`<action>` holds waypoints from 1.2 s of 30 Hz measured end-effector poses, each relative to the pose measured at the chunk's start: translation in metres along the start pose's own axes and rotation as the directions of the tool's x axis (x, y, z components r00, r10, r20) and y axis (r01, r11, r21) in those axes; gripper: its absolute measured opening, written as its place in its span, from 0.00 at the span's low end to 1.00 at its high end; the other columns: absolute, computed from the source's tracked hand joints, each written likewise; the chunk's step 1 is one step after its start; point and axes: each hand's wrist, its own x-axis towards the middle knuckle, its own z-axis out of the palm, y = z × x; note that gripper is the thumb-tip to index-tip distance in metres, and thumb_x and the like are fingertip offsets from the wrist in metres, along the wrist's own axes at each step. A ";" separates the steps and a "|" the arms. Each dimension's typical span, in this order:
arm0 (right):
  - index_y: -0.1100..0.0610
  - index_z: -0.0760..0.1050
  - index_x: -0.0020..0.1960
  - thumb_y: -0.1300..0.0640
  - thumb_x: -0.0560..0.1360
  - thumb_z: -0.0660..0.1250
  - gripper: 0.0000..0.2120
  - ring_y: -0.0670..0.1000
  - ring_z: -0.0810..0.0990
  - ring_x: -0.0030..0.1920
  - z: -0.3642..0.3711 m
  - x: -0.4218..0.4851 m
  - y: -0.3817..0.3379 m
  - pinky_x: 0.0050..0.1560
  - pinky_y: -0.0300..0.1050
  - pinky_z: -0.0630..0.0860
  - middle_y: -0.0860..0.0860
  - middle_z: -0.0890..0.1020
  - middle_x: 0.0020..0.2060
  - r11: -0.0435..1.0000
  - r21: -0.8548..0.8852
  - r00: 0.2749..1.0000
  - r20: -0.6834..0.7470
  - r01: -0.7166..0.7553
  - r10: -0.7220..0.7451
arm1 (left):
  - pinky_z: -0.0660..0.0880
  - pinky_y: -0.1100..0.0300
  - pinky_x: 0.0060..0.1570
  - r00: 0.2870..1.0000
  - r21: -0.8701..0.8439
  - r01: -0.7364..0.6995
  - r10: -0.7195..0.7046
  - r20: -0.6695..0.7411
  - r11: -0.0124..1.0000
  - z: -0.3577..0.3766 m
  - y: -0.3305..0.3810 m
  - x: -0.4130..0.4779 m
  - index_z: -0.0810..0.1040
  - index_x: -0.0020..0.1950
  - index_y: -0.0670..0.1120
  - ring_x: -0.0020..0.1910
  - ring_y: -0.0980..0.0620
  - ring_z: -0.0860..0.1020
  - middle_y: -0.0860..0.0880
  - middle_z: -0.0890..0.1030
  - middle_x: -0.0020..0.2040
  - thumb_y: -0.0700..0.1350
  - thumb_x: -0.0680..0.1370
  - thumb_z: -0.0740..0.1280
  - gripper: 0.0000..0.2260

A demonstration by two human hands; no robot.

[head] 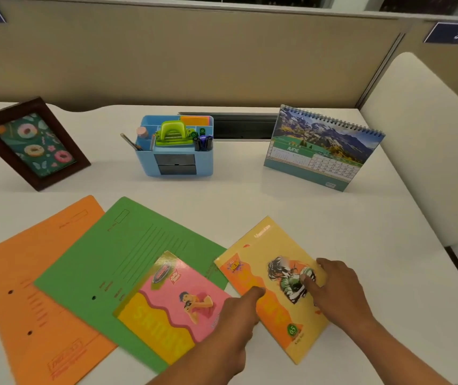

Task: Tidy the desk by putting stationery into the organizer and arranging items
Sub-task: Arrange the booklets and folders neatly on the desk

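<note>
A yellow-orange notebook (pixel 266 254) lies at the front right of the white desk. My right hand (pixel 336 290) rests on its right edge with the thumb pressed on the cover. My left hand (pixel 233 323) touches its left part with the index finger stretched out. A pink-yellow notebook (pixel 166 307) lies to the left, partly on a green folder (pixel 127 254), which overlaps an orange folder (pixel 27 273). A blue organizer (pixel 175 159) stands at the back centre, holding a green hole punch (pixel 170 133), markers, pens and sticky notes.
A dark-framed picture (pixel 32 143) leans at the back left. A spiral desk calendar (pixel 325 148) stands at the back right. A cable slot (pixel 239 126) runs behind the organizer. A beige partition closes the back, and a cream chair (pixel 416 151) sits to the right.
</note>
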 end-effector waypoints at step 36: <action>0.48 0.83 0.47 0.60 0.75 0.68 0.08 0.52 0.84 0.45 -0.049 0.080 0.054 0.53 0.55 0.79 0.48 0.86 0.43 0.677 0.717 0.970 -0.004 -0.168 0.245 | 0.80 0.54 0.45 0.808 0.525 -0.438 0.576 -0.126 0.730 0.081 0.089 0.074 0.77 0.34 0.53 0.40 0.52 0.81 0.52 0.82 0.37 0.42 0.70 0.76 0.10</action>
